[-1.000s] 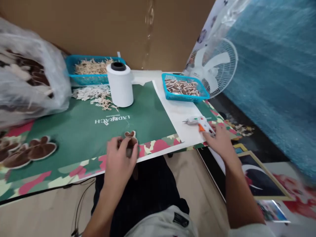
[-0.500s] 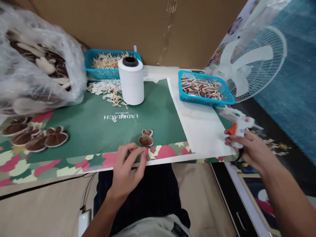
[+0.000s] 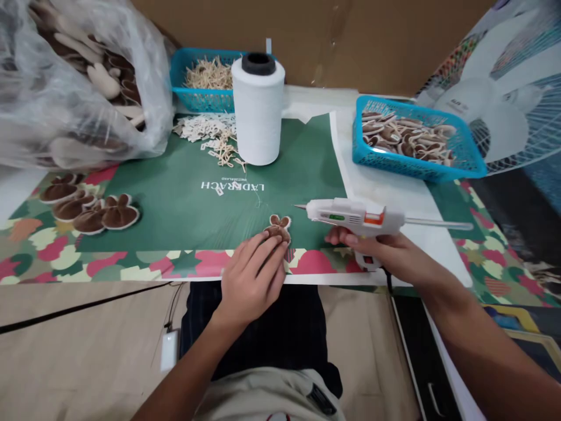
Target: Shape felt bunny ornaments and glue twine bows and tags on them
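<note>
Head view: at the bottom centre of the frame, dark trousers. Just above, left hand, fingers close together, laid on the lower part of a small brown fabric rabbit shape with white edge; whether also pinching it, cannot tell. Lying at the frame's centre, ears upward, on a green printed sheet. Right of centre, right hand, fingers bent around the handle of a white plastic glue gun; nozzle pointing to the left, near the ears. At left, similar brown rabbit shapes, overlapping in a row. Farther, above the centre, a tall white thread cone with black top, beside small whitish tags and beige loops. At upper left, a clear plastic bag with brown and beige pieces inside, and a blue plastic basket of beige strips. At upper right, another blue basket, filled with brown and white pieces, then a white fan. Behind, a brown cardboard surface.
</note>
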`<act>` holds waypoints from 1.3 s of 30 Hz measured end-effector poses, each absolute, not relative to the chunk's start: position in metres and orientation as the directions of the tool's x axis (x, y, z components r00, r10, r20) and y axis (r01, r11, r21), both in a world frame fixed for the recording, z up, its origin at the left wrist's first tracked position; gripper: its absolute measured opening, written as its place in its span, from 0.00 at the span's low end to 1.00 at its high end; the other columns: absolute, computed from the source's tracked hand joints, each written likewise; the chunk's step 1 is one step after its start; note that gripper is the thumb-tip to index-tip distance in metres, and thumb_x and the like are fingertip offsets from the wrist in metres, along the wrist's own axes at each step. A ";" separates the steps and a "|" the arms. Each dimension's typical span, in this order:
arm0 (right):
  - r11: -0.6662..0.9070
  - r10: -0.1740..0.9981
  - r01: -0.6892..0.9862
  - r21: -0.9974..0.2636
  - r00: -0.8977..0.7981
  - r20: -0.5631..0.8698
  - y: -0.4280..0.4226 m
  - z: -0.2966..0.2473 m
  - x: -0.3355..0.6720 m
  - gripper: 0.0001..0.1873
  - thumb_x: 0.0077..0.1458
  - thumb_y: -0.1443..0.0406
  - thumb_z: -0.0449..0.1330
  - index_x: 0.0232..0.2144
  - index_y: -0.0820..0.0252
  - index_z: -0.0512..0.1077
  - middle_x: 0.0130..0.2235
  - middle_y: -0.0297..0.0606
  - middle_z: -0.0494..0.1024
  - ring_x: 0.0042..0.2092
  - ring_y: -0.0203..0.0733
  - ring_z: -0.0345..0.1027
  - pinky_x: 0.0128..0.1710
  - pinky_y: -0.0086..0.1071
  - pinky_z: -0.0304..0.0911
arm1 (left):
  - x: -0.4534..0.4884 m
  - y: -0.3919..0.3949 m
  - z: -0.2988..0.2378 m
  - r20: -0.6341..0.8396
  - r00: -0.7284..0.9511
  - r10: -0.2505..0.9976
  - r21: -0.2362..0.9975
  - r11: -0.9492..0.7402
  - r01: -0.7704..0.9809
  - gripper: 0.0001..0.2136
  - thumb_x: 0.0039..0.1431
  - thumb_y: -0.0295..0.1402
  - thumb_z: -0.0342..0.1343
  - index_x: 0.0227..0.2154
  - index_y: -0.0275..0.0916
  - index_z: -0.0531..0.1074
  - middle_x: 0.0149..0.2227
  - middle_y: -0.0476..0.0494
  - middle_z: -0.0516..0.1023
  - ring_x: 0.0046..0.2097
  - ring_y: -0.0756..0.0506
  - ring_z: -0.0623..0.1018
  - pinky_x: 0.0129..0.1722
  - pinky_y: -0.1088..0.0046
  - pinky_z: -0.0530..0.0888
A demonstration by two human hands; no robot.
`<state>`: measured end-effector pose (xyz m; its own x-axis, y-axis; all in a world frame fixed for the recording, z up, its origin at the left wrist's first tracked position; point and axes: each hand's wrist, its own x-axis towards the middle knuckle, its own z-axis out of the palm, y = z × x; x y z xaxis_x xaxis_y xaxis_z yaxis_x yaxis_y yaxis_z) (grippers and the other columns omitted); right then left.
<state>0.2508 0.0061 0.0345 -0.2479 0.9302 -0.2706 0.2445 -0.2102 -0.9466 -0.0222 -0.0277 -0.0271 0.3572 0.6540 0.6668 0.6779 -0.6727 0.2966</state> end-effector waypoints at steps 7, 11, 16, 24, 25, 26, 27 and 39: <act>-0.257 0.875 0.299 -0.919 -0.331 -0.352 0.014 0.026 0.251 0.16 0.57 0.51 0.70 0.34 0.57 0.81 0.37 0.40 0.82 0.42 0.45 0.75 0.44 0.37 0.67 | -0.020 -0.029 -0.027 0.630 0.404 0.663 0.182 -0.632 0.754 0.16 0.64 0.27 0.58 0.53 0.39 0.78 0.52 0.41 0.85 0.55 0.36 0.82 0.55 0.57 0.70; -0.269 0.852 0.317 -0.910 -0.362 -0.378 0.011 0.025 0.250 0.13 0.58 0.52 0.70 0.34 0.55 0.81 0.38 0.36 0.82 0.43 0.44 0.75 0.46 0.35 0.67 | -0.018 -0.028 -0.026 0.641 0.401 0.655 0.164 -0.626 0.762 0.14 0.64 0.26 0.58 0.51 0.36 0.79 0.51 0.43 0.86 0.54 0.37 0.83 0.52 0.58 0.69; -0.263 0.848 0.302 -0.916 -0.381 -0.369 0.011 0.025 0.249 0.11 0.60 0.55 0.68 0.33 0.55 0.80 0.37 0.35 0.81 0.42 0.42 0.74 0.45 0.34 0.67 | -0.017 -0.027 -0.025 0.649 0.388 0.655 0.165 -0.618 0.768 0.13 0.63 0.26 0.58 0.50 0.38 0.80 0.51 0.45 0.86 0.53 0.38 0.83 0.51 0.58 0.68; -0.331 0.842 0.381 -0.863 -0.293 -0.453 0.012 0.031 0.245 0.14 0.55 0.52 0.70 0.31 0.56 0.79 0.34 0.36 0.80 0.38 0.43 0.72 0.33 0.32 0.63 | -0.017 -0.026 -0.027 0.653 0.386 0.652 0.167 -0.621 0.766 0.14 0.63 0.26 0.59 0.50 0.39 0.80 0.50 0.46 0.86 0.53 0.39 0.83 0.49 0.59 0.68; -0.334 0.843 0.379 -0.863 -0.289 -0.453 0.012 0.031 0.245 0.14 0.55 0.52 0.70 0.31 0.56 0.79 0.34 0.36 0.79 0.39 0.43 0.72 0.34 0.32 0.63 | -0.017 -0.026 -0.027 0.655 0.384 0.650 0.168 -0.621 0.766 0.14 0.63 0.26 0.58 0.50 0.39 0.80 0.50 0.46 0.87 0.53 0.39 0.83 0.49 0.59 0.68; -0.340 0.846 0.377 -0.862 -0.279 -0.455 0.012 0.032 0.245 0.14 0.54 0.52 0.70 0.31 0.56 0.78 0.34 0.35 0.79 0.39 0.44 0.72 0.34 0.33 0.62 | -0.017 -0.026 -0.027 0.657 0.382 0.650 0.169 -0.621 0.766 0.14 0.63 0.26 0.58 0.50 0.39 0.80 0.50 0.46 0.87 0.53 0.39 0.83 0.49 0.59 0.68; -0.345 0.848 0.376 -0.860 -0.268 -0.457 0.012 0.032 0.244 0.14 0.54 0.52 0.70 0.30 0.56 0.78 0.33 0.35 0.78 0.40 0.44 0.72 0.35 0.33 0.62 | -0.016 -0.026 -0.027 0.658 0.382 0.649 0.169 -0.621 0.765 0.14 0.62 0.26 0.58 0.50 0.39 0.80 0.50 0.46 0.87 0.53 0.38 0.83 0.49 0.59 0.68; -0.359 0.856 0.422 -0.832 -0.206 -0.474 0.010 0.042 0.236 0.11 0.49 0.56 0.68 0.27 0.57 0.76 0.28 0.33 0.76 0.31 0.39 0.65 0.29 0.32 0.58 | -0.017 -0.027 -0.028 0.648 0.382 0.659 0.182 -0.621 0.763 0.16 0.63 0.27 0.57 0.52 0.41 0.80 0.50 0.45 0.86 0.54 0.38 0.83 0.50 0.59 0.67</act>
<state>0.2365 0.0101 0.0417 -0.2056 0.8563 -0.4739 0.4218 -0.3594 -0.8324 -0.0168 -0.0266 -0.0283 0.3816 0.6589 0.6483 0.7628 -0.6206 0.1818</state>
